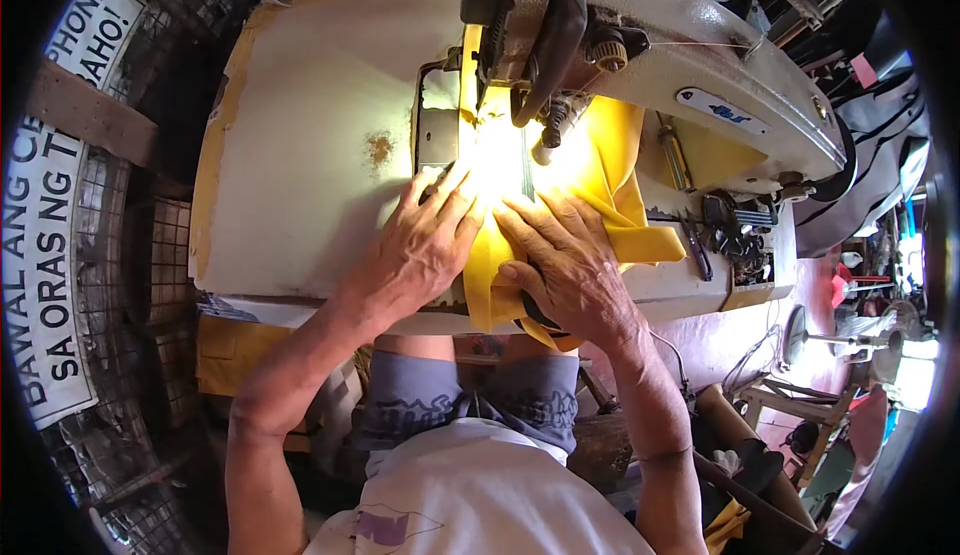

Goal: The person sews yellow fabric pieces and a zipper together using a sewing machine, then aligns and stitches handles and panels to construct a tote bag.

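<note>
Fabric (pixel 655 245), bright yellow and smooth, lies on the sewing table (pixel 310 105), part of it under the head of the sewing machine (pixel 710 65), with one strip reaching the table's front edge and a loose flap jutting out to the right. It looks light and soft, with enough body to hold a rounded fold, so it should bend readily and pucker if pushed from one spot. A smooth face like this may slide a little on the bed, and flat pressure would probably steer it better than a pinch.

The left hand (pixel 425 240) has its fingers extended and slightly parted, reaching to the cloth's left edge. The right hand (pixel 570 265) is spread over the folds, fingers straight toward the machine, thumb lying to the left across the yellow strip. Neither is closed into a fist; glare washes out the area ahead of the fingertips, so their exact contact is hard to judge. Good holds are the flat layer either side of the glare, well back from the needle area, and the loose flap for lifting folds clear.
</note>
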Demonstrator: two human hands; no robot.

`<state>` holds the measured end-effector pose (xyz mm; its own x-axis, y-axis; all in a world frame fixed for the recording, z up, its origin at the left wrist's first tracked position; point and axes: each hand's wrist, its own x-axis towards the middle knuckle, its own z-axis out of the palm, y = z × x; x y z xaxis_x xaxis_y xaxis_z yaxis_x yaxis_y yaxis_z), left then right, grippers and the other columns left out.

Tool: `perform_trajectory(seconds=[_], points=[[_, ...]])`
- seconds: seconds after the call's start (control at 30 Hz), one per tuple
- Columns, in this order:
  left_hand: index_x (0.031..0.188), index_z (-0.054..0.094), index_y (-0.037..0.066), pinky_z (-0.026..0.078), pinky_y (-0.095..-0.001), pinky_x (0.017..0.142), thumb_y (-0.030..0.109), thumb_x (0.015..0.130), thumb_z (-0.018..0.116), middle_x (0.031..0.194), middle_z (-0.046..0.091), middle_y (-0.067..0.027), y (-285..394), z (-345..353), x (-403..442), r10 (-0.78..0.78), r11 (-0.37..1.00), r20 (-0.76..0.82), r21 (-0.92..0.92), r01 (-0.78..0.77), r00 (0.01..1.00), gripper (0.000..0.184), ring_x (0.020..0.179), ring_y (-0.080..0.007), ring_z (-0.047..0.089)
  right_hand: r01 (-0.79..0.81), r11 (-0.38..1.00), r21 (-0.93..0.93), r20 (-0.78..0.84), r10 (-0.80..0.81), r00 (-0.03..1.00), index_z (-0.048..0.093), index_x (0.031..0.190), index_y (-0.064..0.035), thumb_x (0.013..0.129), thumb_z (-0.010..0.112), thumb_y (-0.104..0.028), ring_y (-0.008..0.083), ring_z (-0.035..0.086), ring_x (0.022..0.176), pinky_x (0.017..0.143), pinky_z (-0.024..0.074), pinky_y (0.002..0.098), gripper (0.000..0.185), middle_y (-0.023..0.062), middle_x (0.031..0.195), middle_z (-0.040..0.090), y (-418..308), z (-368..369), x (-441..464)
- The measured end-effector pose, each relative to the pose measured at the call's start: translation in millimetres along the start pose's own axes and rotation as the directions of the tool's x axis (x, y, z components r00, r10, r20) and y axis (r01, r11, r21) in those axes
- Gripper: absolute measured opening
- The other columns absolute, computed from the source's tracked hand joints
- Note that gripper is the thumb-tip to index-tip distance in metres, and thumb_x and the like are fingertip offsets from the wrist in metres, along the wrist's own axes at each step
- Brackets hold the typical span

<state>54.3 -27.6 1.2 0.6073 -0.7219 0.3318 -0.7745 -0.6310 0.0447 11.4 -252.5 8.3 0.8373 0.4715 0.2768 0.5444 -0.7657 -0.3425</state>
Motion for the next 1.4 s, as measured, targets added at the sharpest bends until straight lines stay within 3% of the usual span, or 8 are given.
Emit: perform_trajectory(seconds=[0.47, 0.63, 0.83, 0.93, 1.0, 1.13, 1.3, 1.4], points=[[0.127, 0.060, -0.003, 0.040, -0.0476, 0.107, 0.005, 0.090, 0.055, 0.137, 0.054, -0.0197, -15, 4, 8, -0.031, 0.998, -0.033, -0.055, 0.029, 0.999, 0.038, 0.137, -0.0303, 0.048, -0.056, 0.998, 0.019, 0.124, 0.053, 0.991, 0.059, 0.142, -0.0101, 0.100, 0.059, -0.040, 0.0342, 0.045, 0.139, 0.117, 0.0279, 0.0491, 0.052, 0.0132, 0.149, 0.054, 16, -6, 22], [0.132, 0.060, 0.003, 0.040, -0.0496, 0.109, 0.006, 0.093, 0.055, 0.134, 0.057, -0.0177, -8, -9, 2, -0.056, 0.992, 0.007, -0.117, 0.056, 0.998, 0.039, 0.131, -0.0283, 0.053, 0.062, 0.993, 0.102, -0.125, -0.049, 0.991, 0.067, 0.124, -0.0040, 0.089, 0.075, -0.024, 0.0353, 0.059, 0.124, 0.108, 0.0412, 0.0498, 0.040, 0.0145, 0.124, 0.066, -9, -22, 4], [0.134, 0.063, 0.007, 0.044, -0.0493, 0.107, 0.006, 0.088, 0.062, 0.122, 0.063, -0.0154, -14, -9, -4, 0.133, 0.989, -0.033, -0.066, -0.135, 0.991, 0.045, 0.111, -0.0343, 0.060, 0.033, 0.996, 0.080, -0.213, -0.015, 0.977, 0.067, 0.118, 0.0002, 0.081, 0.078, -0.015, 0.0344, 0.062, 0.119, 0.100, 0.0489, 0.0477, 0.041, 0.0164, 0.121, 0.065, -50, -19, -37], [0.128, 0.065, 0.004, 0.046, -0.0488, 0.104, 0.006, 0.090, 0.059, 0.117, 0.066, -0.0129, -16, -3, -8, 0.141, 0.989, -0.089, -0.027, -0.144, 0.986, 0.039, 0.112, -0.0276, 0.063, 0.121, 0.990, 0.073, -0.324, -0.092, 0.942, 0.067, 0.118, 0.0014, 0.075, 0.076, -0.011, 0.0355, 0.064, 0.110, 0.091, 0.0534, 0.0476, 0.045, 0.0168, 0.116, 0.064, -65, -11, -64], [0.124, 0.065, 0.003, 0.047, -0.0481, 0.102, 0.003, 0.086, 0.060, 0.111, 0.067, -0.0147, -16, -5, -3, 0.100, 0.984, -0.104, -0.136, -0.114, 0.990, 0.038, 0.110, -0.0293, 0.064, 0.107, 0.994, 0.021, -0.281, -0.097, 0.955, 0.069, 0.110, -0.0003, 0.078, 0.080, -0.003, 0.0347, 0.067, 0.104, 0.088, 0.0555, 0.0440, 0.034, 0.0144, 0.109, 0.067, -77, -3, -68], [0.115, 0.066, 0.001, 0.048, -0.0475, 0.096, -0.002, 0.079, 0.062, 0.102, 0.069, -0.0192, -24, -15, 15, -0.061, 0.959, 0.073, -0.273, 0.079, 0.995, 0.036, 0.106, -0.0354, 0.066, -0.294, 0.946, -0.135, -0.299, 0.244, 0.923, 0.059, 0.134, 0.0015, 0.090, 0.074, -0.018, 0.0382, 0.056, 0.126, 0.106, 0.0428, 0.0498, 0.050, 0.0219, 0.132, 0.060, -74, 27, -57], [0.116, 0.067, 0.001, 0.054, -0.0491, 0.075, -0.004, 0.089, 0.054, 0.091, 0.069, -0.0267, -41, -12, 28, -0.161, 0.839, 0.097, -0.511, 0.188, 0.982, 0.031, 0.085, -0.0413, 0.069, -0.292, 0.932, -0.216, -0.315, 0.217, 0.924, 0.068, 0.121, -0.0066, 0.088, 0.073, -0.019, 0.0304, 0.058, 0.097, 0.083, 0.0456, 0.0447, 0.035, 0.0115, 0.110, 0.062, -50, 28, -43], [0.118, 0.067, 0.001, 0.054, -0.0487, 0.077, -0.004, 0.089, 0.054, 0.093, 0.070, -0.0256, -43, -20, 30, -0.122, 0.804, 0.119, -0.571, 0.168, 0.985, 0.032, 0.087, -0.0409, 0.069, -0.234, 0.928, -0.290, -0.230, 0.170, 0.958, 0.069, 0.110, -0.0067, 0.083, 0.067, -0.015, 0.0287, 0.059, 0.104, 0.083, 0.0491, 0.0440, 0.028, 0.0107, 0.107, 0.058, -19, 12, -44]])
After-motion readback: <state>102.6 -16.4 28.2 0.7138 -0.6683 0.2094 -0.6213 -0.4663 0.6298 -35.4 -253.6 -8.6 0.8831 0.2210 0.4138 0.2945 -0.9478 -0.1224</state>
